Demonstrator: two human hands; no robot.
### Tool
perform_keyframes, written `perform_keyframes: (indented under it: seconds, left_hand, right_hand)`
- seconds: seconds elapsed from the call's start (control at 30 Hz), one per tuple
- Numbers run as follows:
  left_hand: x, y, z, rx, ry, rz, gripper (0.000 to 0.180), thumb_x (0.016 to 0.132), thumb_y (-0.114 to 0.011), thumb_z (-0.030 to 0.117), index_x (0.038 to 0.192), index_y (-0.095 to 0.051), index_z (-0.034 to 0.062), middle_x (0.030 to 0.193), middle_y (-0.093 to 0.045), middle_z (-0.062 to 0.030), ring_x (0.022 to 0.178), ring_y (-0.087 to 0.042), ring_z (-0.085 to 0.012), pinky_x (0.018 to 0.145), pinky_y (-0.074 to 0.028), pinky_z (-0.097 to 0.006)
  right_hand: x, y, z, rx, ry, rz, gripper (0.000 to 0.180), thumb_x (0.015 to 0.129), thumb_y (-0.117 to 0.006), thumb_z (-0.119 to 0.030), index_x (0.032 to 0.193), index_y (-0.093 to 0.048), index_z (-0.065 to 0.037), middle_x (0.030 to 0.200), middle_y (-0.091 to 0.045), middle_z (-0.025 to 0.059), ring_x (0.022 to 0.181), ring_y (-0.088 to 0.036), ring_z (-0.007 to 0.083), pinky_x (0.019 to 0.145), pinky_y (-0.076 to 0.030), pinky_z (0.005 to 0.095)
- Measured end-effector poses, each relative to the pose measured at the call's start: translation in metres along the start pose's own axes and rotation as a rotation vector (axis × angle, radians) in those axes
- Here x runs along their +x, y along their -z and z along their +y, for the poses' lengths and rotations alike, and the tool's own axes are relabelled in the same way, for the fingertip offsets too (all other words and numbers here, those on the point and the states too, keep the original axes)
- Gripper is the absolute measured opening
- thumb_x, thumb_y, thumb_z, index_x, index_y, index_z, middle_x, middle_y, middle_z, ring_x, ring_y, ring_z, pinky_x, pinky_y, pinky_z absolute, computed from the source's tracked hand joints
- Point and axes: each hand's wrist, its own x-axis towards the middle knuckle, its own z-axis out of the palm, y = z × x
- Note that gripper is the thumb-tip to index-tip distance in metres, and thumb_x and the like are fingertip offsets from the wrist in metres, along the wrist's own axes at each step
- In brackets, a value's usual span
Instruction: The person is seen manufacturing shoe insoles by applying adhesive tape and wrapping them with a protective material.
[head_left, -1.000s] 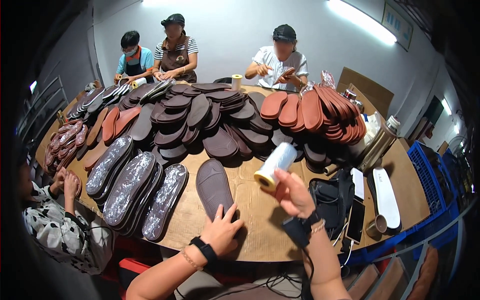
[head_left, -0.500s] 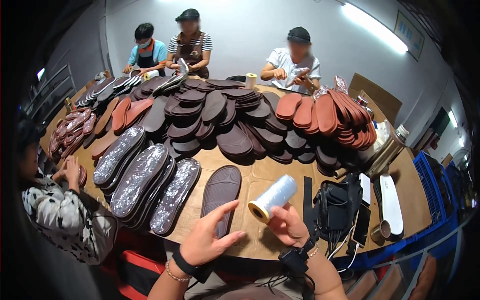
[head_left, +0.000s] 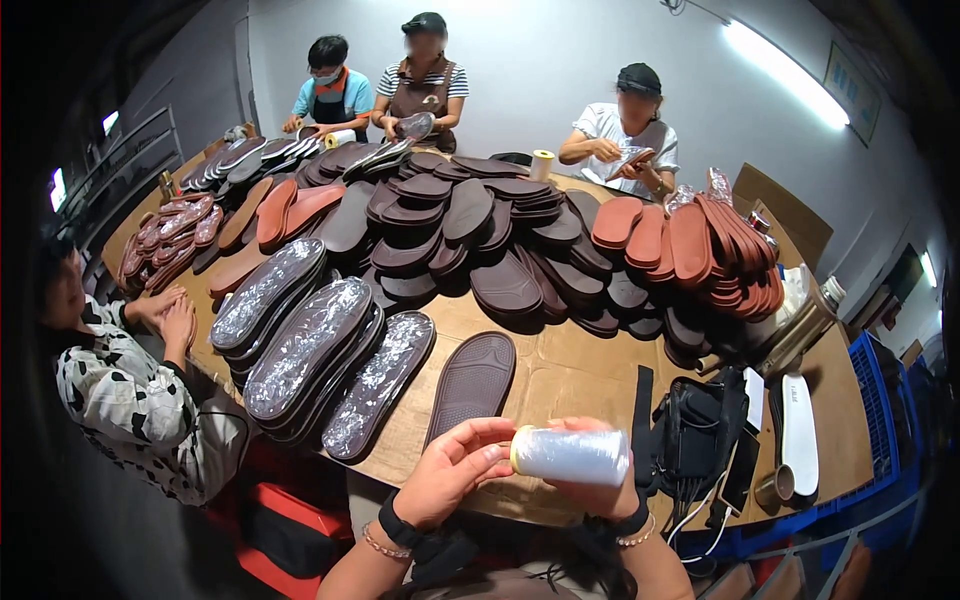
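Note:
My right hand (head_left: 598, 492) holds a roll of clear film (head_left: 570, 456) on its side, close to my chest, above the table's near edge. My left hand (head_left: 455, 470) touches the yellow-rimmed end of the roll with its fingertips. Just beyond my hands a single dark brown shoe sole (head_left: 472, 385) lies flat on the brown table (head_left: 570, 370).
Stacks of film-wrapped soles (head_left: 305, 345) lie to the left. Heaps of dark brown soles (head_left: 470, 225) and reddish soles (head_left: 690, 245) fill the middle and right. A black bag (head_left: 700, 435) and a white sole (head_left: 798, 432) lie at right. Several other people work around the table.
My right hand has brought the roll down and toward me, turning it sideways. My left hand has left the single sole and come up to the roll's end.

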Motion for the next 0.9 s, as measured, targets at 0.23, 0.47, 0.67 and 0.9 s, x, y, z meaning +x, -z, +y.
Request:
perform_keyframes:
  seconds: [0.23, 0.47, 0.67, 0.9]
  left_hand:
    - [0.005, 0.006, -0.011, 0.219, -0.049, 0.079, 0.037, 0.098, -0.07, 0.004, 0.132, -0.061, -0.0043, 0.119, -0.069, -0.006, 0.103, -0.066, -0.0101, 0.093, -0.055, -0.026]
    - [0.006, 0.019, -0.011, 0.286, -0.145, -0.002, 0.029, 0.097, -0.072, 0.004, 0.124, -0.063, -0.0016, 0.113, -0.07, -0.0046, 0.101, -0.066, -0.0088, 0.089, -0.055, -0.024]
    - [0.004, 0.017, -0.001, 0.332, -0.107, -0.126, 0.028, 0.097, -0.07, 0.003, 0.123, -0.062, -0.0027, 0.117, -0.066, -0.0042, 0.111, -0.064, -0.0114, 0.096, -0.054, -0.027]
    - [0.007, 0.01, -0.006, 0.508, -0.396, 0.009, 0.025, 0.095, -0.069, -0.003, 0.119, -0.065, -0.0014, 0.121, -0.063, -0.0088, 0.116, -0.065, -0.0168, 0.099, -0.055, -0.031]
  right_hand:
    - [0.001, -0.01, 0.001, -0.017, 0.217, -0.054, 0.062, 0.077, -0.086, -0.001, 0.133, -0.059, -0.003, 0.14, -0.06, 0.024, 0.128, -0.062, 0.0373, 0.102, -0.054, 0.0405]
    - [0.001, 0.005, 0.007, 0.453, -0.129, -0.168, 0.045, 0.092, -0.067, 0.0, 0.136, -0.063, 0.001, 0.147, -0.056, 0.0236, 0.134, -0.057, 0.0306, 0.107, -0.048, 0.0365]
    - [0.016, 0.006, 0.0, 0.977, -0.543, -0.183, 0.067, 0.106, -0.055, -0.022, 0.162, -0.024, -0.003, 0.145, -0.056, 0.0201, 0.108, -0.07, 0.0224, 0.094, -0.056, 0.0331]
    - [0.037, -0.019, -0.008, 0.635, -0.404, -0.217, 0.059, 0.102, -0.061, -0.01, 0.155, -0.036, -0.001, 0.137, -0.06, 0.0129, 0.108, -0.068, 0.0206, 0.099, -0.054, 0.0344]
